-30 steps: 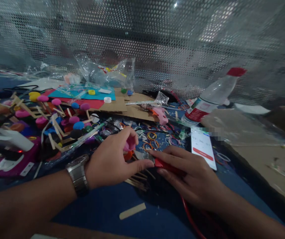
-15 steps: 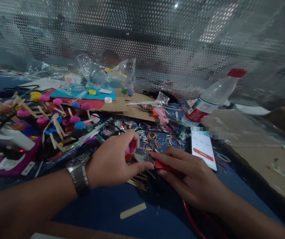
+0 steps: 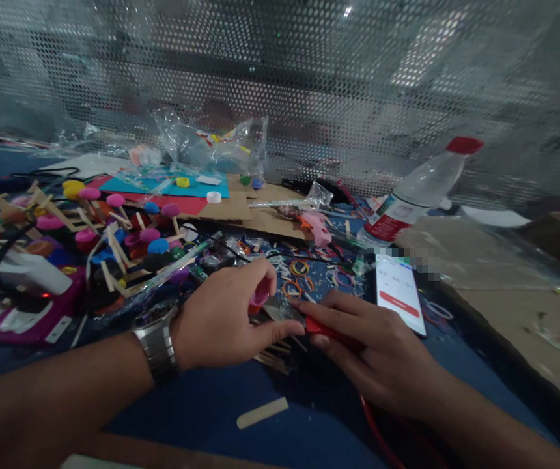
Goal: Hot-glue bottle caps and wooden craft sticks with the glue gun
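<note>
Hands at work on a blue work surface, with the white, upright-screened smartphone as landmark. The right hand, just left of and nearer than the smartphone, closes its fingers and thumb round a red plastic handheld tool; a red cord runs below that hand, its connection hidden. The left hand, farther left of the smartphone, curls its index finger about a small pink rounded piece, thumb extended toward the tool. Between the hands, left of the smartphone, lies a greyish flat piece; whether it is gripped cannot be told.

Progress, as judged from the layout: far left of the smartphone, a heap of coloured round pieces with pale wooden sticks appears largely put together, though individual joints are too small to verify. The pink piece seems unfinished, its contact with the tool unclear. Loose narrow wooden sticks beneath the left hand, and one flat round-ended wooden stick, nearer and left of the smartphone, appear unattached and presumably unused.
</note>
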A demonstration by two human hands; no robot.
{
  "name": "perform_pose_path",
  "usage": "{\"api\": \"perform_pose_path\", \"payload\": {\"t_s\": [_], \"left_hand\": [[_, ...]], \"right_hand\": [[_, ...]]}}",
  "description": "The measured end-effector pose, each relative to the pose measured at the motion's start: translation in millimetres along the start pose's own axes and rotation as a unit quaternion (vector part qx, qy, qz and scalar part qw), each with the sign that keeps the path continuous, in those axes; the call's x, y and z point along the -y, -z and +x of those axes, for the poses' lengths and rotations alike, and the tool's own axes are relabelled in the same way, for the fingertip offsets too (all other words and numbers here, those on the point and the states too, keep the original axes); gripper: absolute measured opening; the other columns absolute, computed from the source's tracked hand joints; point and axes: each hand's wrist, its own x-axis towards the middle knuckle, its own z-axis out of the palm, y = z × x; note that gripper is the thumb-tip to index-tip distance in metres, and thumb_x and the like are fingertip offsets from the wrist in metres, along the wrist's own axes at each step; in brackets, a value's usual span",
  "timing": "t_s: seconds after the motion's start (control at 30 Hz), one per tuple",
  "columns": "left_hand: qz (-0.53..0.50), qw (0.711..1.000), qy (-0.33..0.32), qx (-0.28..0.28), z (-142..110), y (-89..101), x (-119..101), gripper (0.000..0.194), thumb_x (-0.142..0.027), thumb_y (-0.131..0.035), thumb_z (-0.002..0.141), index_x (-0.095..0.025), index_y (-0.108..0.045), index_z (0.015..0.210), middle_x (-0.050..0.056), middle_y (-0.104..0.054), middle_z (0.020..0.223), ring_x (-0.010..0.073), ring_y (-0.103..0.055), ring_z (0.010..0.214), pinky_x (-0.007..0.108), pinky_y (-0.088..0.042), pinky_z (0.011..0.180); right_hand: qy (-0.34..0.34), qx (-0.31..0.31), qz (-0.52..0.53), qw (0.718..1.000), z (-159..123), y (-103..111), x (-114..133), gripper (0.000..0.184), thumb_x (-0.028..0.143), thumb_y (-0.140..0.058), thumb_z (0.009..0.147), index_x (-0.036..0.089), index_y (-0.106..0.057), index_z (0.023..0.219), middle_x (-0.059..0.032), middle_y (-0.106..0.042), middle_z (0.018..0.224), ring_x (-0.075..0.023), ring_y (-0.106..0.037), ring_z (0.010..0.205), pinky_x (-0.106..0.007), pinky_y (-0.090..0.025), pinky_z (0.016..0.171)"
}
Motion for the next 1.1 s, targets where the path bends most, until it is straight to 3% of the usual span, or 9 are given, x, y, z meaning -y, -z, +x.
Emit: {"api": "perform_pose_path", "payload": {"t_s": [0.3,0.67,0.9,1.1], "left_hand": [[-0.005,1.0,-0.001,0.0,-1.3,-0.7,1.0,0.041,-0.056,-0.07,0.085,-0.022,-0.048,0.083,-0.002,-0.057,0.074,0.0162,-0.051,0.064,0.03,-0.035,0.058],[-0.023,0.999,0.033,-0.015,0.3,-0.7,-3.9,0.042,-0.055,-0.075,0.082,-0.022,-0.05,0.083,-0.003,-0.057,0.072,0.0166,-0.054,0.064,0.028,-0.034,0.055],[-0.049,0.997,0.048,-0.034,-0.5,-5.6,-5.6,0.036,-0.054,-0.068,0.088,-0.021,-0.054,0.094,0.0,-0.062,0.078,0.0196,-0.058,0.07,0.032,-0.041,0.064],[-0.068,0.994,0.072,-0.044,-1.2,-5.6,-4.9,0.049,-0.056,-0.071,0.084,-0.022,-0.048,0.111,-0.001,-0.061,0.079,0.0212,-0.061,0.072,0.031,-0.042,0.061]], "right_hand": [[0.001,-0.006,-0.016,1.0,-1.4,-1.2,-0.5,0.033,0.02,-0.051,0.1,0.018,-0.072,0.124,-0.0085,-0.071,0.086,-0.0154,-0.067,0.064,-0.024,-0.055,0.052],[0.004,-0.023,-0.041,0.999,-1.3,-3.2,0.2,0.036,0.02,-0.051,0.1,0.02,-0.071,0.13,-0.0088,-0.072,0.089,-0.0172,-0.07,0.069,-0.027,-0.06,0.06],[-0.012,-0.044,-0.046,0.998,0.2,-6.5,0.7,0.032,0.022,-0.052,0.102,0.017,-0.072,0.126,-0.0082,-0.071,0.087,-0.0176,-0.071,0.071,-0.028,-0.062,0.065],[-0.032,-0.039,-0.046,0.998,1.3,-5.3,-0.8,0.033,0.025,-0.053,0.101,0.02,-0.07,0.129,-0.0087,-0.072,0.09,-0.0185,-0.072,0.073,-0.029,-0.062,0.066]]}}
